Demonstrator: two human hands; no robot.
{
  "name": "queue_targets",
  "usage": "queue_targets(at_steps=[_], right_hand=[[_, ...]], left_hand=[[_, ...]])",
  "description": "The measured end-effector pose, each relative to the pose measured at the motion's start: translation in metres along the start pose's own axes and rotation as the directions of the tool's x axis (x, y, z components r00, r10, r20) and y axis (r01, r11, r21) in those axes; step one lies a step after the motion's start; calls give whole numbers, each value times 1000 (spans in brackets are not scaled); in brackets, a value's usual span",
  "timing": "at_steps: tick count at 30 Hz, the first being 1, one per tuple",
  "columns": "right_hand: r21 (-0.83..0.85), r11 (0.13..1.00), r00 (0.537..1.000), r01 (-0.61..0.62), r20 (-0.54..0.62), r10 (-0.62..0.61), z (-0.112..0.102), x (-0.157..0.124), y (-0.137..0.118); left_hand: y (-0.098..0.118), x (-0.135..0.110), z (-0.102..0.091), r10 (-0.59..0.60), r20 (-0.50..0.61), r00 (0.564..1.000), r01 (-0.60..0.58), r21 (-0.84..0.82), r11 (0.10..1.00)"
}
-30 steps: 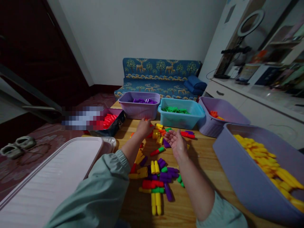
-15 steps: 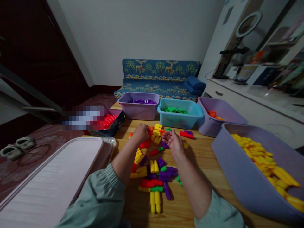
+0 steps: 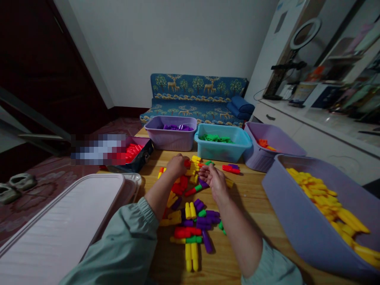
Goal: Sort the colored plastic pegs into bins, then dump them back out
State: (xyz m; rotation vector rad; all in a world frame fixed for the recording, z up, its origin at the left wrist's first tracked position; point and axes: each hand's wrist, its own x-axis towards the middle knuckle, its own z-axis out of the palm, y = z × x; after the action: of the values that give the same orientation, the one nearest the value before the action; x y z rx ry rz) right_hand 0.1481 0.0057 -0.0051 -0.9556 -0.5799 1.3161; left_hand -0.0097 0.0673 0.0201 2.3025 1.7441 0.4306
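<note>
Where the left hand bends beside a red block, its fingers face away, so I cannot tell their opening or hold; the right hand curls loosely, half open and empty. Coloured blocks spread between them toward the counter's near edge; a turquoise tub stands by the far edge.

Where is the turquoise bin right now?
In the head view, the turquoise bin stands right of center on the wooden table, between two lilac bins holding purple pieces and orange pieces, beyond the right hand.
</note>
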Motion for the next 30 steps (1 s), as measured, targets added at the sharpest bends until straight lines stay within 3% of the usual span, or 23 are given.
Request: queue_targets(at_steps=[3, 5, 6, 8, 10, 11, 13, 15, 17, 19, 21, 23, 25, 30], right_hand=[[-19, 1000, 1000, 8, -7, -8, 1, -1, 1], [-52, 998, 999, 36, -4, -37, 1, -2, 1], [-76, 995, 998, 57, 4, -57, 2, -4, 0], [-144, 984, 994, 108, 45, -102, 3, -7, 0], [-229, 956, 981, 182, 111, -160, 6, -10, 0], [-270, 935, 969, 230, 150, -195, 8, -12, 0], [-330, 889, 942, 318, 216, -257, 11, -14, 0], [-379, 850, 925, 365, 248, -287, 12, -15, 0], [-437, 815, 923, 381, 228, -309, 11, -14, -1], [-485, 788, 925, 379, 172, -339, 7, -11, -5], [-493, 789, 924, 365, 92, -370, 1, -7, -13], [-483, 802, 920, 351, 17, -392, -8, -2, -23], [-485, 807, 910, 336, -53, -411, -16, 3, -35], [-481, 807, 889, 343, -110, -444, -32, 10, -56]], left_hand=[[3, -3, -5, -69, -66, 995, 66, -41, 997], [8, -10, -9, -155, -69, 986, 128, -298, 946], [10, -15, -10, -194, -27, 981, 156, -495, 855], [16, -27, -10, -191, 140, 972, 219, -838, 499], [21, -39, -7, -81, 277, 958, 286, -947, 147], [23, -45, -4, -28, 306, 952, 307, -951, 29], [27, -54, 0, 34, 319, 947, 320, -945, -72], [29, -59, 0, 24, 296, 955, 297, -954, -29], [27, -59, -4, -41, 264, 964, 267, -954, 135], [21, -59, -12, -124, 166, 978, 204, -877, 435], [11, -59, -22, -158, 22, 987, 136, -632, 763], [0, -61, -29, -135, -57, 989, 110, -321, 941], [-9, -63, -32, -104, -22, 994, 100, -151, 983], [-16, -66, -22, 80, 70, 994, -75, -77, 994]])
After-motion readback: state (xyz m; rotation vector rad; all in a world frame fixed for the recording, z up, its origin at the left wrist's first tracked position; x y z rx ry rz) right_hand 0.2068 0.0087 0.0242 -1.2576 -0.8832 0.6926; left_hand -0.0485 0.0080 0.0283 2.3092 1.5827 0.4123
